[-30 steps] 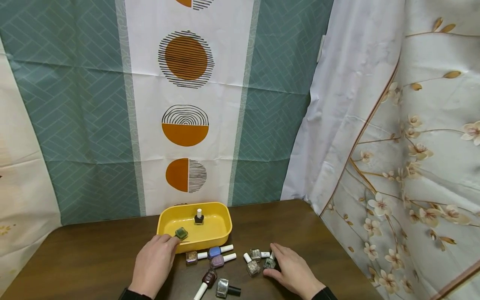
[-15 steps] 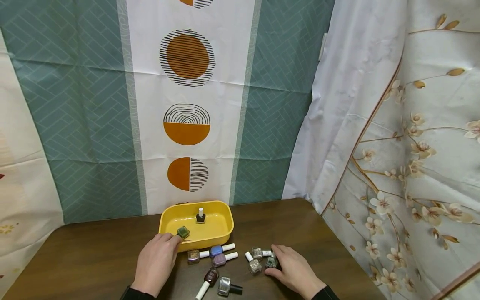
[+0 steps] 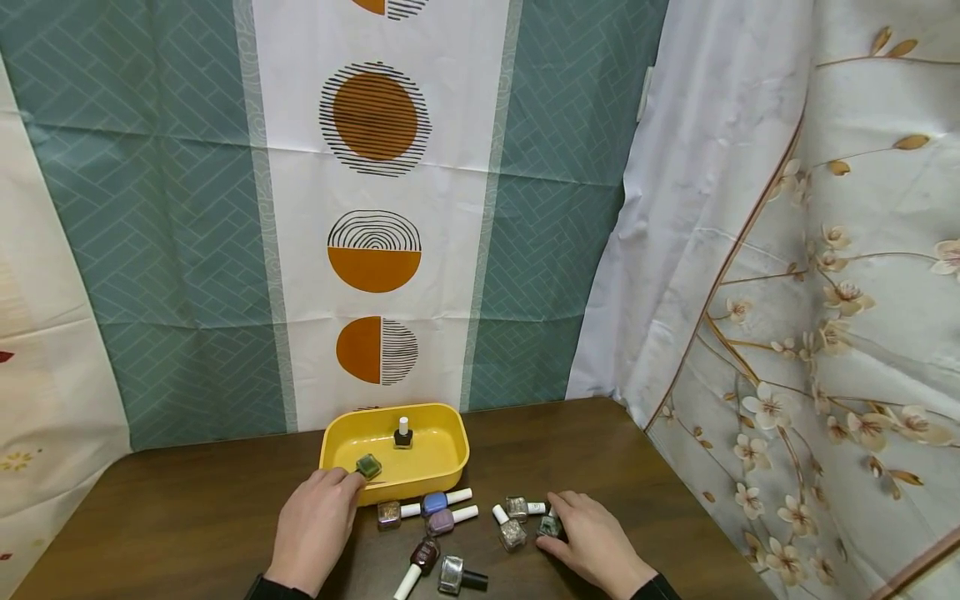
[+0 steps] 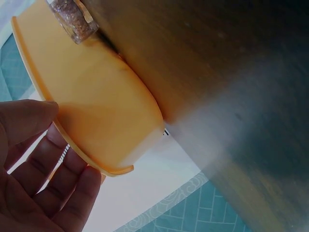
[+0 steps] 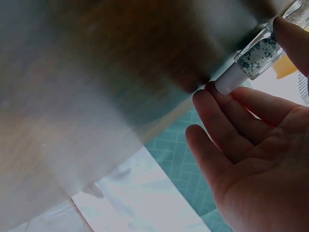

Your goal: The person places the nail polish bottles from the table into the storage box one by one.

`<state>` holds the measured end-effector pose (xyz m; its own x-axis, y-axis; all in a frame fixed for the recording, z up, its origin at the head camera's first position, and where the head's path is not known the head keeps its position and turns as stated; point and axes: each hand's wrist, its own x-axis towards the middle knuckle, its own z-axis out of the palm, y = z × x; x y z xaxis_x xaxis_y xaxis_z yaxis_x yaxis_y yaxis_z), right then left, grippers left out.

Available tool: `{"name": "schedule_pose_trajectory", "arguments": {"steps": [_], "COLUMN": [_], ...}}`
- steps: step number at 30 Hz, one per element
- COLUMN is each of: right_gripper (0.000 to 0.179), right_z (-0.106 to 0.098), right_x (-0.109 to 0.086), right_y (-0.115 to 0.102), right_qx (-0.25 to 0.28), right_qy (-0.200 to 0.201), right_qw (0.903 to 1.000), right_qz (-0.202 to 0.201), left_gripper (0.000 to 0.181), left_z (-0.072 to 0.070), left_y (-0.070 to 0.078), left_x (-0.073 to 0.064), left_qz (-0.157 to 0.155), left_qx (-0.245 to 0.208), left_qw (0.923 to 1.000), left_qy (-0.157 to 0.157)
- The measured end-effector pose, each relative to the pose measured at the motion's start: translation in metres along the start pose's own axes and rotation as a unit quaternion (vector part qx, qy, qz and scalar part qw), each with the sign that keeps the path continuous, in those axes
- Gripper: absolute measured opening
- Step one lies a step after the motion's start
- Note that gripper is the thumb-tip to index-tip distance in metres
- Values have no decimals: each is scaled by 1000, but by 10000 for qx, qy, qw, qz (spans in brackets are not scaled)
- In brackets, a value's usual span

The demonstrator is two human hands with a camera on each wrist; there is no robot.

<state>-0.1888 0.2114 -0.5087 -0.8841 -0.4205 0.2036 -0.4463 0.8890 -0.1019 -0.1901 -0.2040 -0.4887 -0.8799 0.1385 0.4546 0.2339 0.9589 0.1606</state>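
Observation:
My left hand (image 3: 315, 529) is at the near left corner of the yellow tray (image 3: 433, 457), pinching a green nail polish bottle (image 3: 368, 465) that points into the tray, its cap end hidden by my fingers. In the left wrist view my thumb overlaps the tray's rim and the fingertips lie along it. To the right, my right hand (image 3: 596, 542) is over a dark green glitter nail polish bottle (image 3: 548, 527) at the table. The right wrist view shows thumb and fingers around that bottle (image 5: 259, 57), with fingertips at its white cap.
A black nail polish bottle (image 3: 402, 437) stands upright in the tray. Before it lie brown glitter (image 3: 388, 515), blue (image 3: 433, 503), mauve (image 3: 440, 522), dark red (image 3: 424, 555) and silver (image 3: 451, 575) bottles. Two glitter bottles (image 3: 513, 535) lie beside my right hand. Curtains hang behind.
Both hands and the bottles keep their places; the whole head view has shifted slightly.

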Motion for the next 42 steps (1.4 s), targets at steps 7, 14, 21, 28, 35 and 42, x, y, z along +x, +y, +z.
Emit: {"name": "schedule_pose_trajectory", "arguments": {"steps": [7,14,21,28,35,42], "right_gripper": [69,69,67,67,67,69], "right_z": [-5,-9,-20,-33,-42,-44], "right_x": [-6,-10,-7,-5,1,20], "right_y": [0,0,-4,-11,-21,-35], "right_qx": [-31,-89,-338,-370,-406,-258], "right_qy": [-25,202,607,639,915,1050], "right_qw": [10000,9997,9975,9970,9945,9933], "right_qz": [85,82,-93,-221,-312,-412], "left_gripper": [14,15,14,14,14,14], "left_z": [3,3,4,4,2,2], "left_y": [-1,0,-1,-1,-2,-3], "left_x": [-2,0,-1,-1,-1,-2], "left_qz": [-82,-46,-34,-36,-3,37], "left_qx": [-24,-37,-59,-53,-81,-108], "left_qw": [10000,10000,10000,10000,9999,9999], "left_qy": [44,-16,69,63,110,90]}}
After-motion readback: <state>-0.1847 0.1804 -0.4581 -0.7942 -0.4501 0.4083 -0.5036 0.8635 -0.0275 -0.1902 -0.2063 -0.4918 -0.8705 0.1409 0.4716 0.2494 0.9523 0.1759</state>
